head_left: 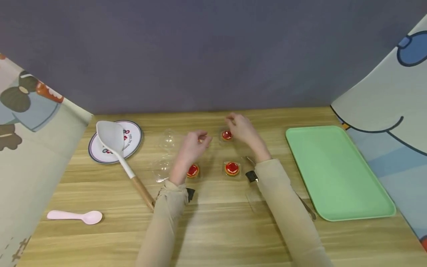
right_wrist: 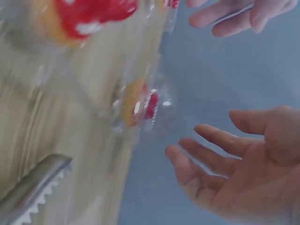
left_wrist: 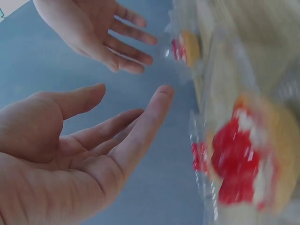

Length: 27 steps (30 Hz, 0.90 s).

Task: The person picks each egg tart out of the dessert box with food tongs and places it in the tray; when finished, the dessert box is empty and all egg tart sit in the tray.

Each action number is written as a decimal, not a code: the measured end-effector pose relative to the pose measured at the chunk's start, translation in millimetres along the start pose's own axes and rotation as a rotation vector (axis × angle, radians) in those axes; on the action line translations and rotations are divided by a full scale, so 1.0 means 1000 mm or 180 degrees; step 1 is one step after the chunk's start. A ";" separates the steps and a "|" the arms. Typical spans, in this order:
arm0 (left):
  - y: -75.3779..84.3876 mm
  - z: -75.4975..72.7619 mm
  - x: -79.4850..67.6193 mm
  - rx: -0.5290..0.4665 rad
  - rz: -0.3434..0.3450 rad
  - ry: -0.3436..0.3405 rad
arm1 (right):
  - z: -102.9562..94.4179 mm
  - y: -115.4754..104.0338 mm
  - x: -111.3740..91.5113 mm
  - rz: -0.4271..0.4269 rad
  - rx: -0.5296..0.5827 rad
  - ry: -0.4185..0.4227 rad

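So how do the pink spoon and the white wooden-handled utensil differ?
Size: the pink spoon is much smaller; the wooden-handled utensil is long, with a broad head.
Colour: the spoon is pink throughout; the utensil is white with a brown grip.
Pose: the spoon lies sideways on the table; the utensil slants, its head over the plate.
Shared: both are on the left in the head view, and neither is held.

"What's hidden in the head view?"
"The left hand (head_left: pixel 191 148) covers all but a sliver of one tart (head_left: pixel 200 140), and the right sleeve (head_left: pixel 289 209) hides part of a metal utensil (head_left: pixel 311 213)."
"And the plate (head_left: pixel 134 141)?"
"Partly under the white spatula (head_left: pixel 111 136)."
"How about the wrist views?"
"In the left, the nearest tart (left_wrist: pixel 236 159) is blurred; in the right, a serrated metal piece (right_wrist: pixel 35 187) runs off the left edge."
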<state>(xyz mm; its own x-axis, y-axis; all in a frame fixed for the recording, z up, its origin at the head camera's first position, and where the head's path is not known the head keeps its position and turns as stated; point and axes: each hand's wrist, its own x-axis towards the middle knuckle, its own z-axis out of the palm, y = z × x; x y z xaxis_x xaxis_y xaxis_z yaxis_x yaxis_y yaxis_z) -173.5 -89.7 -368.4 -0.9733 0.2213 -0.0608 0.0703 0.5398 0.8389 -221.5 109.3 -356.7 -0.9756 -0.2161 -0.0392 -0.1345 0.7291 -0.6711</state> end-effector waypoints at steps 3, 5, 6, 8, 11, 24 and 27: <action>0.002 0.006 0.002 0.0069 -0.0016 -0.0056 | 0.000 0.005 0.003 0.0073 -0.0075 -0.0017; 0.003 0.009 0.003 0.0129 -0.0009 -0.0072 | 0.000 0.008 0.005 0.0130 -0.0106 -0.0042; 0.004 0.010 0.003 0.0159 -0.0010 -0.0080 | 0.000 0.009 0.007 0.0144 -0.0128 -0.0056; 0.005 0.012 0.004 0.0265 0.0042 -0.0066 | 0.001 0.012 0.009 0.0183 -0.0173 -0.0107; 0.004 0.015 0.006 0.0348 0.0095 -0.0044 | 0.003 0.015 0.012 0.0234 -0.0259 -0.0215; -0.002 0.033 0.013 0.0407 0.0057 -0.0082 | 0.008 0.020 0.013 0.0389 -0.0223 -0.0321; -0.004 0.036 0.014 0.0387 0.0138 -0.0101 | 0.009 0.021 0.012 0.0439 -0.0243 -0.0359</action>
<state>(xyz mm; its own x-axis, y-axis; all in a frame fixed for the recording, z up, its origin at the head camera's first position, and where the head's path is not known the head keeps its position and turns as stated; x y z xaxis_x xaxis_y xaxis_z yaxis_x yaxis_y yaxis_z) -179.1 -59.4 -392.2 -0.9615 0.2711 -0.0445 0.1401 0.6232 0.7695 -234.4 116.5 -378.2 -0.9606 -0.1792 -0.2125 -0.0180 0.8029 -0.5958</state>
